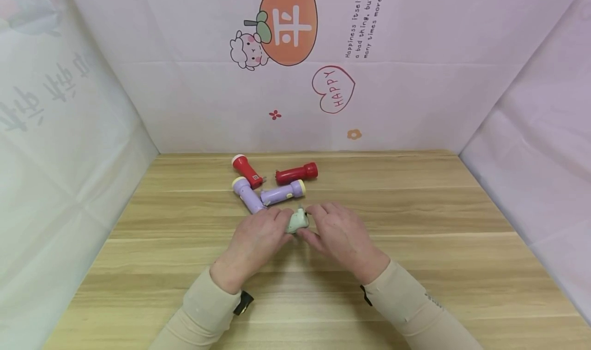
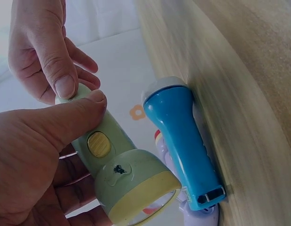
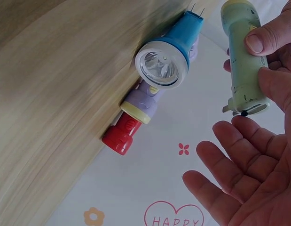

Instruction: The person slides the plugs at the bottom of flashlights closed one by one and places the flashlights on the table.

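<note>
A pale green flashlight (image 1: 297,221) (image 2: 107,136) (image 3: 246,61) with a yellow rim lies between the two hands. My left hand (image 1: 255,242) (image 2: 46,155) (image 3: 277,42) grips its body, the thumb near the yellow switch. At the tail end, where short prongs stick out, my right hand (image 1: 343,237) (image 2: 46,52) (image 3: 258,165) pinches it loosely between thumb and index fingertip; the other fingers are spread. Both wrist views show a blue flashlight (image 2: 180,141) (image 3: 183,35) with a white rim nearby; the head view does not show it.
Beyond the hands on the wooden table (image 1: 415,196) lie two purple flashlights (image 1: 249,196) (image 1: 282,192) with yellow rims. Farther back are two red ones (image 1: 247,170) (image 1: 297,173). White printed cloth (image 1: 194,83) stands around the back and sides.
</note>
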`<control>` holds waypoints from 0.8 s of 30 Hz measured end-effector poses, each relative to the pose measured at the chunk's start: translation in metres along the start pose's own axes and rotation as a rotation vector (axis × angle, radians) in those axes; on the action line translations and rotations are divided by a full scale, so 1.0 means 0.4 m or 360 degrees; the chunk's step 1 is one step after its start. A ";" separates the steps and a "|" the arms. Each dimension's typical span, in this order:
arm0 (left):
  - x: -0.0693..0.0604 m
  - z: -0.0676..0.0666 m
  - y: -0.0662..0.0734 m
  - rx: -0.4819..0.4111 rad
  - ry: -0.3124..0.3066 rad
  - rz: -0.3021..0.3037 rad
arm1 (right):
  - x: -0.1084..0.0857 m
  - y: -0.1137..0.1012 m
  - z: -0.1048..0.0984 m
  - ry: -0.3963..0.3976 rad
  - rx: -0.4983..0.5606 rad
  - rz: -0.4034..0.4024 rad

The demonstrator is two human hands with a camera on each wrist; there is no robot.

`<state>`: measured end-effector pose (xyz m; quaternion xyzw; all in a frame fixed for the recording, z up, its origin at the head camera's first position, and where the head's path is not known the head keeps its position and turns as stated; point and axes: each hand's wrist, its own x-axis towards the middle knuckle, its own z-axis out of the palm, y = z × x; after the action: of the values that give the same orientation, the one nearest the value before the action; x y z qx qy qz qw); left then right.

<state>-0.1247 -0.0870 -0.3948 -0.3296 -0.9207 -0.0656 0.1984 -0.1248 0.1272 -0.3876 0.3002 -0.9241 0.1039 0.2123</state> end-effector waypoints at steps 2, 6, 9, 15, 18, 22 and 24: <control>0.000 0.001 0.000 0.0002 0.0007 0.0001 | 0.000 0.000 0.000 0.0010 -0.0007 -0.0004; -0.001 0.001 0.001 0.0032 0.0023 0.0008 | -0.002 0.000 -0.001 0.0022 -0.0016 -0.0016; -0.001 0.001 0.003 0.0053 0.0036 0.0017 | -0.002 0.000 -0.001 0.0026 -0.0022 -0.0018; 0.001 0.001 0.005 0.0060 0.0041 0.0021 | -0.002 -0.001 0.002 0.0059 -0.0025 -0.0029; 0.001 0.002 0.006 0.0074 0.0039 0.0021 | -0.002 -0.001 0.004 0.0077 -0.0029 -0.0041; 0.001 0.002 0.006 0.0107 0.0038 0.0024 | -0.002 -0.002 0.002 0.0071 -0.0041 -0.0042; 0.001 0.002 0.007 0.0119 0.0039 0.0025 | -0.002 -0.003 0.000 0.0064 -0.0045 -0.0039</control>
<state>-0.1236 -0.0846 -0.3956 -0.3284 -0.9174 -0.0337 0.2223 -0.1236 0.1264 -0.3878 0.3064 -0.9173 0.0942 0.2363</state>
